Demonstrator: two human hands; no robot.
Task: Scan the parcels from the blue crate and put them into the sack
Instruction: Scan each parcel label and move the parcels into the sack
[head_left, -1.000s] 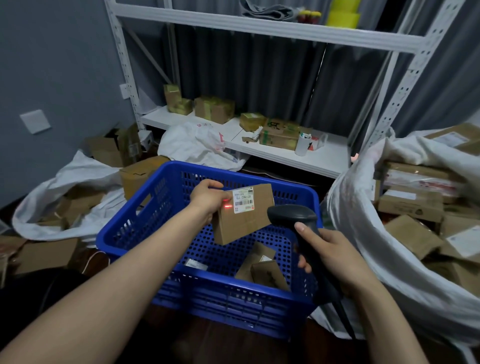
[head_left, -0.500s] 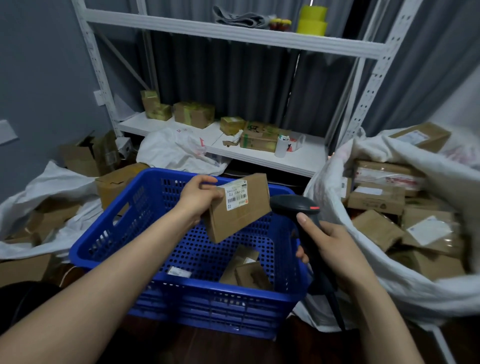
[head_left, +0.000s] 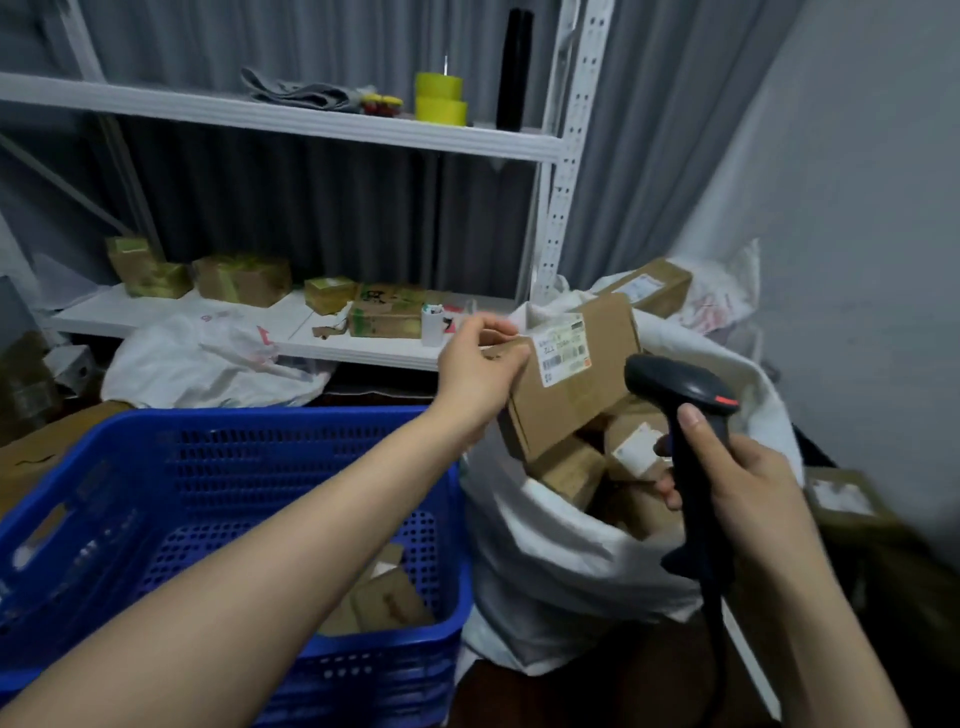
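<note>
Holding parcel (head_left: 571, 384) above sack (head_left: 545, 561) | left hand (head_left: 475, 376) | scanner (head_left: 685, 410) in right hand (head_left: 743, 488)

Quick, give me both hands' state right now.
Left hand: closed on the cardboard parcel, holding it over the white sack.
Right hand: closed around the handle of the black scanner.

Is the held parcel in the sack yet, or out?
Out: the left hand grips the parcel, tilted, above the open sack, not released inside.
</note>
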